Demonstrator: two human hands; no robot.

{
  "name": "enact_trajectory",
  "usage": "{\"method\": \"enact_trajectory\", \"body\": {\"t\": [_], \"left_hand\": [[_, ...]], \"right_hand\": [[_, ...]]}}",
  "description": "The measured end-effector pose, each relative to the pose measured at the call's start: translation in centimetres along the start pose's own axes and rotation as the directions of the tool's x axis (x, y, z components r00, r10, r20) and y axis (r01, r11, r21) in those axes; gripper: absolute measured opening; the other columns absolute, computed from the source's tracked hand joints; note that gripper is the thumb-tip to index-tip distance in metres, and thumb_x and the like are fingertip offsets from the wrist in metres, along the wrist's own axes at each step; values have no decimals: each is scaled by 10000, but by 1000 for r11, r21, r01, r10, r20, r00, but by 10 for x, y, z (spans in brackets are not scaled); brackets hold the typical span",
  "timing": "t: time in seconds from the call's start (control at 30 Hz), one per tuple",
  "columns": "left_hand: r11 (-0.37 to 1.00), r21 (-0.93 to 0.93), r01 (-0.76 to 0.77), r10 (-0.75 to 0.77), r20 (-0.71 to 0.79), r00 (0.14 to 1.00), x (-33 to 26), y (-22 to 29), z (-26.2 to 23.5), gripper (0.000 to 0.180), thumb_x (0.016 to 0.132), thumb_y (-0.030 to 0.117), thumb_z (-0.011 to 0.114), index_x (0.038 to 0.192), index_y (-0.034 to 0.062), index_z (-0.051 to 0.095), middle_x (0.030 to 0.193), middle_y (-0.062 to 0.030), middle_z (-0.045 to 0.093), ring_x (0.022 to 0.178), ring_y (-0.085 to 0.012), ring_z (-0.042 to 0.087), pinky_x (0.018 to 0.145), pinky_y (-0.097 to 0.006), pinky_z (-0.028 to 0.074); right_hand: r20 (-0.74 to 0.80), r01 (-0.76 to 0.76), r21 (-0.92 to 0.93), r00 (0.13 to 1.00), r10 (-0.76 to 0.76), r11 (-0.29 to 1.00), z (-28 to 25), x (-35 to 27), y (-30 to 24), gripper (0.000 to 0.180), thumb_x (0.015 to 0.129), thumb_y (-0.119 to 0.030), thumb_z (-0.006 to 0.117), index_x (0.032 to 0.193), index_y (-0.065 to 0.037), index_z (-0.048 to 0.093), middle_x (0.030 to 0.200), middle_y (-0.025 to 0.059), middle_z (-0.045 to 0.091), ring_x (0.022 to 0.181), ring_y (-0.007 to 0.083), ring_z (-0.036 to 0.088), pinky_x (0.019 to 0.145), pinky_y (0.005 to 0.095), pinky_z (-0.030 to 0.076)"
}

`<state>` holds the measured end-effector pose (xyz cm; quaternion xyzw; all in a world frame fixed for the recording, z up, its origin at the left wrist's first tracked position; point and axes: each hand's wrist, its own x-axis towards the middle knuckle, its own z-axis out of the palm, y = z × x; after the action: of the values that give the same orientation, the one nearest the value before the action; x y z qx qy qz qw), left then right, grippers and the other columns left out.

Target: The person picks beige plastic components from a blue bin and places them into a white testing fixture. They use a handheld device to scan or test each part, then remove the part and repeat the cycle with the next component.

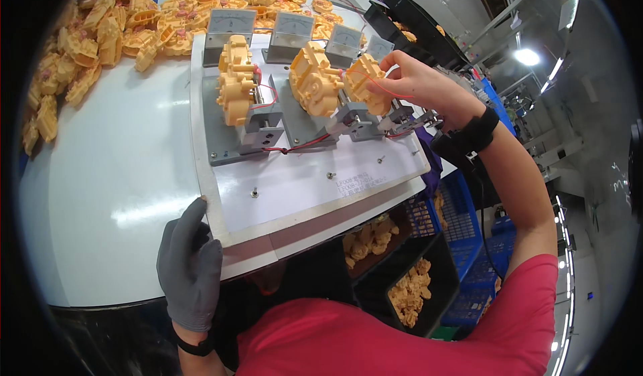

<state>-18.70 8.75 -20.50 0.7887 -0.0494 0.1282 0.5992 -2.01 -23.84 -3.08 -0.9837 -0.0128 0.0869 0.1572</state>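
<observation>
Grey-gloved L hand point(191, 265) (fingers point(191, 220) fwd)

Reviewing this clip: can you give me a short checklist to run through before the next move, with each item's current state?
1. Right hand at the right casing: ok, fingers reach it; how firmly they grip it, cannot tell.
2. Left hand away from the casings: ok, it is at the near left corner of the white board.
3. Both hands gloved: not ok, only the left wears a grey glove.
4. Left casing and middle casing on their fixtures: ok; fully seated, cannot tell.
5. Meter readings, such as the leftmost meter: cannot tell, too small.
</observation>
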Motion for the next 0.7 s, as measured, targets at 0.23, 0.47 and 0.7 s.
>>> {"method": "enact_trajectory", "body": {"t": [0.23,0.47,0.7], "left_hand": [[999,42,-19,18,15,1000,0,0,-1,466,858,174,617,1297,26,569,931,-100,573,792,-197,562,732,-318,472],[999,18,29,-30,6,1000,-1,2,0,468,854,156,608,1300,22,562,953,-101,574,807,-201,560,753,-319,469],[997,51,54,-54,3,999,-3,1,1,476,895,242,584,1303,-2,549,987,-117,580,846,-213,575,791,-328,466]], "right_hand": [[-17,16,-12,1000,-16,1000,-1,-2,0,712,752,-518,709,1161,40,544,947,181,654,876,219,644,736,291,499],[-229,176,82,961,-154,981,-7,-15,11,536,879,-439,673,1155,8,569,943,120,670,849,146,624,706,265,486],[-464,302,285,874,-145,910,26,-84,12,155,952,-119,612,1012,24,616,888,-3,618,827,54,561,734,210,452]]}}
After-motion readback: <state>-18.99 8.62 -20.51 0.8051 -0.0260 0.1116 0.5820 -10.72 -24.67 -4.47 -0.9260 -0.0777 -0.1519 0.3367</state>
